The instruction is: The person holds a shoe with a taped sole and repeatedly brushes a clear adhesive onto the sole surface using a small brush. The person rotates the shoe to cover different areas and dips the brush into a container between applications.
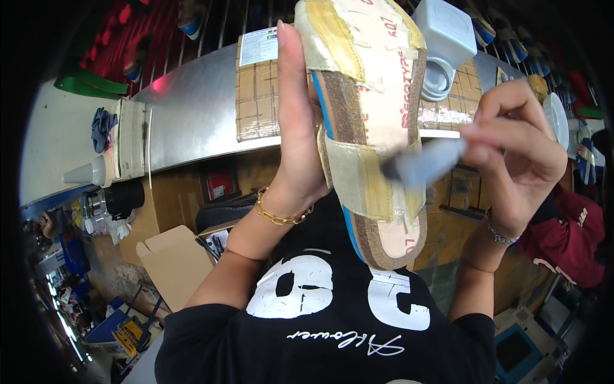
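Observation:
In my left hand [297,121] I hold up a sandal sole [387,121], its cork edge and pale insole facing me. Yellowish strap pieces [364,176] are fixed across it, and a blue layer runs along the underside. My left thumb points up beside the sole and the other fingers are behind it, mostly hidden. My right hand [521,144] pinches a small brush [428,164], smeared by motion. Its dark tip is over the lower strap; whether it touches cannot be told.
A white plastic container [448,29] with a round opening stands on a cardboard box [256,96] on the metal bench [192,102]. Left are a dark cloth [102,128] and a pale cone [83,173]. Several more soles hang in the rack behind. A person in a maroon top [569,230] is at right.

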`<state>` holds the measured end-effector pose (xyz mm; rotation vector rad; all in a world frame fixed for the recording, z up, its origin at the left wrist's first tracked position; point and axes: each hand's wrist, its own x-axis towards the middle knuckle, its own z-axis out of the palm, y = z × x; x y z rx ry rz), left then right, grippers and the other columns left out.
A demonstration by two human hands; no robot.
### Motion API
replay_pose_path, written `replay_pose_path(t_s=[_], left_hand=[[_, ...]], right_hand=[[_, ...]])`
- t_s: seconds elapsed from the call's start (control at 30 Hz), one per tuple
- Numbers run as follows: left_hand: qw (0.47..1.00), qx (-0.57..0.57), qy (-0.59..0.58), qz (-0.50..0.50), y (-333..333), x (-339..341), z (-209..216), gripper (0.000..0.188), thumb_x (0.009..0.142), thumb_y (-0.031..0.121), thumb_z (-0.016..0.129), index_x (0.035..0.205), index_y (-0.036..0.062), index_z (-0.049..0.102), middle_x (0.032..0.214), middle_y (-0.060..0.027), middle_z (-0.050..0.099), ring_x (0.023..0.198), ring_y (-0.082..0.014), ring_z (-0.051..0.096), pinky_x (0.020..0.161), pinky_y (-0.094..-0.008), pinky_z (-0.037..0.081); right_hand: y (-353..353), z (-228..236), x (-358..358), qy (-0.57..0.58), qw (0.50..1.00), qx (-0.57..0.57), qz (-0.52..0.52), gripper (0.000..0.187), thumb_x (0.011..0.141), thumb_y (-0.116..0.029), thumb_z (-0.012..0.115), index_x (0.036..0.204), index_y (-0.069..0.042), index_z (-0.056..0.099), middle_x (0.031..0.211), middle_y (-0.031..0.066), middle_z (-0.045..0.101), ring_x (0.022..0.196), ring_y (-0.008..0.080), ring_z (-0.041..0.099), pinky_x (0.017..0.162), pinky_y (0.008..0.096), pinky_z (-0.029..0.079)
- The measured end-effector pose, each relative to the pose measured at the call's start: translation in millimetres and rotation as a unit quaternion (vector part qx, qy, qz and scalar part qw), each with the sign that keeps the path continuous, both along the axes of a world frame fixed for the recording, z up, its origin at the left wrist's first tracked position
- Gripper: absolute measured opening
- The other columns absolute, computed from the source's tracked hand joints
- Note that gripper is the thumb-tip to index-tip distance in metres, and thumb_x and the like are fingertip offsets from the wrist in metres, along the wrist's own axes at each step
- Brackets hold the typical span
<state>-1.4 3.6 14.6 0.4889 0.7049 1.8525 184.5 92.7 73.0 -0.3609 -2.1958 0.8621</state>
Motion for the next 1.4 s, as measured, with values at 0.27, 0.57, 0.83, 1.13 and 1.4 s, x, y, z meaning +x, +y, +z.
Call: replay_pose_path(t_s=[0.27,0.57,0.83,1.13,1.4], left_hand=[[0.999,-0.01,0.046,0.006,-0.2,1.5,-1.7,0.079,0.1,0.07,0.027,0.136,0.003,0.05,0.119,-0.0101,0.065,0.105,-0.0137,0.067,0.09,-0.0286,0.055],[0.996,-0.018,0.08,0.024,1.8,-2.7,-8.1,0.082,0.099,0.072,0.028,0.135,0.0029,0.051,0.12,-0.0096,0.066,0.104,-0.0133,0.067,0.089,-0.0283,0.055],[0.934,-0.009,0.242,0.263,-4.4,-8.2,-4.7,0.079,0.1,0.071,0.025,0.138,0.0053,0.047,0.127,-0.0059,0.059,0.115,-0.0115,0.058,0.103,-0.0287,0.045],[0.765,0.002,0.463,0.448,-8.9,-21.7,-34.7,0.074,0.106,0.057,0.026,0.159,0.0098,0.005,0.159,-0.0103,0.025,0.142,-0.0184,0.031,0.12,-0.0372,0.022],[0.764,-0.01,0.481,0.431,-12.3,-25.6,-40.6,0.075,0.106,0.059,0.024,0.158,0.0044,0.014,0.157,-0.0105,0.03,0.141,-0.0152,0.031,0.12,-0.0348,0.021]], right_hand=[[-3.8,-0.4,-3.0,-0.048,0.999,0.01,-0.008,0.021,0.066,-0.007,0.079,0.087,-0.002,0.078,0.084,0.0083,0.057,0.077,0.017,0.052,0.068,0.0267,0.037],[-16.7,-0.2,8.2,-0.054,0.998,-0.03,0.019,0.028,0.056,-0.019,0.082,0.081,-0.006,0.08,0.077,0.0091,0.057,0.067,0.0158,0.051,0.06,0.0261,0.032],[-35.7,-11.2,12.6,0.005,0.989,-0.048,-0.141,0.026,0.055,-0.004,0.08,0.081,-0.005,0.08,0.075,0.0047,0.057,0.065,0.0121,0.052,0.056,0.0227,0.035],[-51.7,-18.0,8.4,-0.013,0.982,0.048,-0.182,0.033,0.052,-0.006,0.083,0.084,-0.012,0.082,0.077,0.003,0.059,0.065,0.0126,0.052,0.059,0.0239,0.037],[-43.9,-16.8,5.5,0.003,0.991,-0.003,-0.132,0.031,0.052,-0.012,0.079,0.083,-0.011,0.081,0.078,0.0045,0.058,0.068,0.0138,0.051,0.061,0.0246,0.034]])
